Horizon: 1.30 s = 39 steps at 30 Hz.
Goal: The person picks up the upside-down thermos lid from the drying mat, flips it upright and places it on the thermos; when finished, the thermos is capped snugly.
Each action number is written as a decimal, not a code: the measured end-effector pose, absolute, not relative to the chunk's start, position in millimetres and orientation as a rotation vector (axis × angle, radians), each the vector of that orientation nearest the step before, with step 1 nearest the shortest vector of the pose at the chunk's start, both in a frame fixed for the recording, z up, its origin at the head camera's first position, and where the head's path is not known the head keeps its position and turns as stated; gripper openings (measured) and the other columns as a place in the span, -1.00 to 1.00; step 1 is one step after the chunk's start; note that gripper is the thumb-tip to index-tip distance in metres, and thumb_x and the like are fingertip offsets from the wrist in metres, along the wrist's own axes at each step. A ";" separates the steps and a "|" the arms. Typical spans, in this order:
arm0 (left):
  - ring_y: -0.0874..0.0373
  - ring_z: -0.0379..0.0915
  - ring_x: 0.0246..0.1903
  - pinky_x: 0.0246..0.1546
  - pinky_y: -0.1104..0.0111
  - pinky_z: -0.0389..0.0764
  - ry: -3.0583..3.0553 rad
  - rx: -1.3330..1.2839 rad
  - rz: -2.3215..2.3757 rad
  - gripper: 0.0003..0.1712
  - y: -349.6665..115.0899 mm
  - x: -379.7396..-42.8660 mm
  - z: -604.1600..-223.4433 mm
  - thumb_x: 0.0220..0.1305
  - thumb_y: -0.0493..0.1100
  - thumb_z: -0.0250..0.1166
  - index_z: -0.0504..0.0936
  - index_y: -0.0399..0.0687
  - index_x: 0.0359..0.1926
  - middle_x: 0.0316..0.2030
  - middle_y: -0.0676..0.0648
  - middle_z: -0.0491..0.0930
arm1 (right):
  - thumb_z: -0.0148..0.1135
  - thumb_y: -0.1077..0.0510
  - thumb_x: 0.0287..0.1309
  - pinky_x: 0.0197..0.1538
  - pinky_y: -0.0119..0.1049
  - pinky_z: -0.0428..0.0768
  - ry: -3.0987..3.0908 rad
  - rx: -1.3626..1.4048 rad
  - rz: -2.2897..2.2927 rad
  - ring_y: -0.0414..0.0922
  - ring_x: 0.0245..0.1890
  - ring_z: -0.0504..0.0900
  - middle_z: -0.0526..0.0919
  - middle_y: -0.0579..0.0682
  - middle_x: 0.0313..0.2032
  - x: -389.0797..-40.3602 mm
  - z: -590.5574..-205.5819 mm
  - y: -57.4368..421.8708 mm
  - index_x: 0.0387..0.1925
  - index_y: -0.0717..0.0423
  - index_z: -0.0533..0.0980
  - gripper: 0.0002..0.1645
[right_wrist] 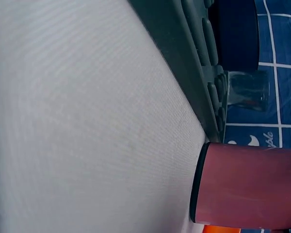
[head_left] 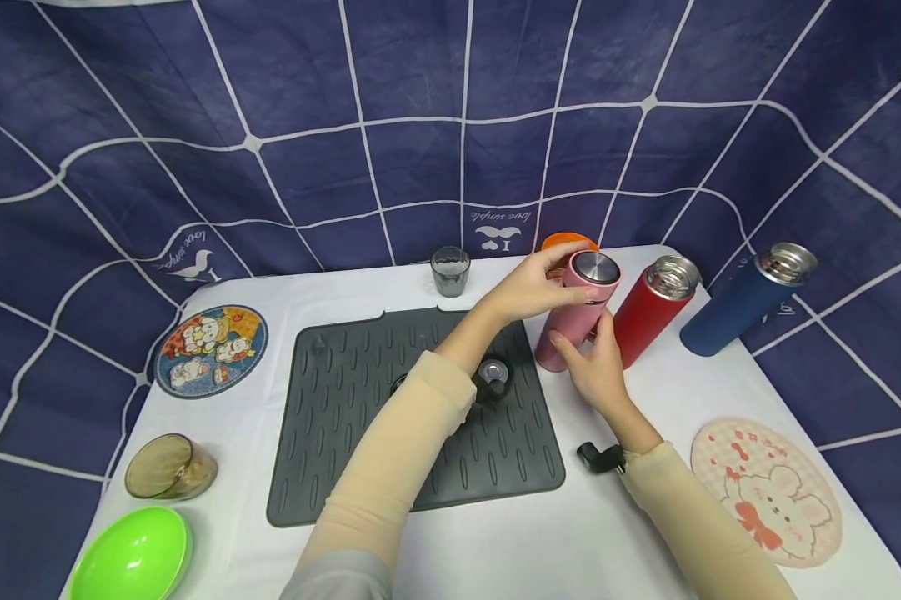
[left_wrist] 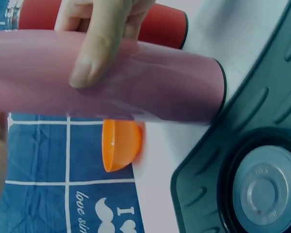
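A pink thermos (head_left: pixel 568 332) with a steel-topped lid stands upright on the white table, just right of the dark grey mat (head_left: pixel 322 450). My left hand (head_left: pixel 528 287) grips it round the lid from the left. Lower down, my right hand (head_left: pixel 598 367) holds the body between thumb and fingers. In the left wrist view the right hand's fingers (left_wrist: pixel 104 39) lie across the pink body. The right wrist view catches only the lower part of the pink thermos (right_wrist: pixel 247 184). Close on the right stands a red thermos (head_left: pixel 653 312), its steel mouth showing.
A blue thermos (head_left: pixel 746 300) stands far right. A round lid (left_wrist: pixel 264 189) lies on the mat. Behind are a clear glass (head_left: pixel 450 271) and an orange bowl (left_wrist: pixel 121 144). Leftward are a brown glass (head_left: pixel 168 467), a green bowl (head_left: pixel 131 554) and a round placemat (head_left: pixel 210 350); a rabbit placemat (head_left: pixel 773 492) lies right.
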<state>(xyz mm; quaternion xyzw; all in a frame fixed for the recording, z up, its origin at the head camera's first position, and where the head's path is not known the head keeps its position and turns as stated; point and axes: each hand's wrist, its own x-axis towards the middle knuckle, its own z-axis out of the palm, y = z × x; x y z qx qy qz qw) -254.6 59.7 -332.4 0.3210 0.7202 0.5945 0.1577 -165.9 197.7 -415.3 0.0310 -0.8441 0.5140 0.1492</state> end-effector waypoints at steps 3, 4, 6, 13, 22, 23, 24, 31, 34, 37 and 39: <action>0.25 0.43 0.03 0.03 0.56 0.48 2.143 0.930 1.679 -0.20 63.2 -255.9 -337.2 0.02 -0.06 0.45 0.34 0.00 0.29 0.08 0.03 0.48 | 0.29 0.23 0.11 0.26 0.12 0.32 -2.411 0.095 1.480 0.10 0.23 0.37 0.35 0.20 0.21 -171.5 -426.7 202.2 0.34 0.17 0.03 -0.14; 0.26 0.43 0.02 0.01 0.57 0.49 2.172 0.929 1.677 -0.22 63.9 -255.6 -338.3 0.00 -0.04 0.46 0.37 0.03 0.26 0.06 0.04 0.49 | 0.30 0.22 0.11 0.26 0.12 0.33 -2.407 0.096 1.475 0.08 0.23 0.38 0.36 0.18 0.21 -173.3 -430.8 203.7 0.34 0.15 0.04 -0.14; 0.26 0.45 0.00 -0.01 0.56 0.50 2.207 0.911 1.703 -0.24 65.9 -254.0 -340.1 -0.04 -0.03 0.49 0.41 0.06 0.22 0.04 0.06 0.50 | 0.31 0.19 0.10 0.25 0.10 0.34 -2.398 0.099 1.464 0.05 0.22 0.39 0.37 0.15 0.22 -177.1 -439.2 206.7 0.35 0.10 0.05 -0.13; 0.31 0.44 -0.10 -0.12 0.60 0.50 2.505 0.784 1.801 -0.21 80.2 -238.2 -343.7 -0.21 0.12 0.55 0.42 0.06 0.06 -0.04 0.10 0.49 | 0.34 0.10 0.08 0.23 0.03 0.38 -2.370 0.069 1.412 -0.04 0.19 0.42 0.41 0.07 0.18 -179.2 -445.8 207.1 0.33 0.01 0.10 -0.14; 0.29 0.30 0.02 -0.13 0.59 0.48 2.711 0.659 1.705 -0.12 93.5 -226.9 -335.3 -0.23 0.24 0.52 0.42 0.01 0.10 0.05 0.07 0.37 | 0.32 0.16 0.08 0.23 0.04 0.37 -2.364 0.069 1.415 -0.01 0.21 0.40 0.40 0.09 0.18 -178.2 -442.3 207.2 0.32 0.04 0.09 -0.15; 0.30 0.30 0.03 -0.11 0.59 0.47 2.713 0.662 1.719 -0.13 94.3 -226.7 -334.8 -0.24 0.23 0.53 0.41 0.02 0.09 0.04 0.08 0.37 | 0.32 0.18 0.08 0.23 0.06 0.36 -2.368 0.069 1.419 0.01 0.21 0.40 0.39 0.11 0.18 -176.4 -438.7 205.8 0.33 0.06 0.09 -0.15; 0.31 0.29 0.03 -0.10 0.60 0.46 2.715 0.671 1.730 -0.14 94.8 -226.7 -334.6 -0.24 0.22 0.54 0.40 0.03 0.08 0.04 0.08 0.37 | 0.31 0.20 0.09 0.24 0.07 0.36 -2.369 0.072 1.425 0.03 0.21 0.39 0.38 0.13 0.18 -173.6 -433.9 203.9 0.33 0.09 0.08 -0.15; 0.28 0.25 0.08 -0.05 0.55 0.48 2.668 0.769 1.710 -0.12 87.7 -229.5 -342.4 -0.23 0.19 0.54 0.41 0.08 0.15 0.08 0.08 0.36 | 0.29 0.25 0.10 0.23 0.11 0.36 -2.380 0.080 1.445 0.10 0.21 0.38 0.37 0.20 0.18 -173.6 -431.9 201.0 0.29 0.16 0.11 -0.21; 0.28 0.31 0.06 -0.03 0.54 0.50 2.588 0.808 1.712 -0.11 81.4 -233.4 -345.2 -0.19 0.17 0.53 0.40 0.08 0.20 0.10 0.06 0.36 | 0.31 0.19 0.10 0.24 0.09 0.34 -2.387 0.077 1.445 0.04 0.23 0.37 0.37 0.13 0.21 -178.6 -441.7 205.0 0.31 0.09 0.10 -0.18; 0.28 0.35 0.08 0.01 0.54 0.49 2.518 0.863 1.693 -0.03 75.6 -236.8 -344.2 -0.15 0.12 0.52 0.31 0.08 0.31 0.16 0.04 0.37 | 0.31 0.12 0.11 0.25 0.08 0.34 -2.403 0.071 1.441 0.00 0.24 0.36 0.37 0.08 0.23 -178.8 -444.0 206.3 0.32 0.04 0.08 -0.16; 0.27 0.36 0.10 0.04 0.55 0.47 2.444 0.890 1.701 0.00 71.7 -238.7 -343.0 -0.11 0.06 0.52 0.22 0.05 0.34 0.17 0.02 0.37 | 0.31 0.08 0.12 0.25 0.08 0.33 -2.407 0.073 1.441 0.00 0.25 0.36 0.36 0.07 0.24 -178.5 -444.2 206.6 0.34 0.02 0.07 -0.15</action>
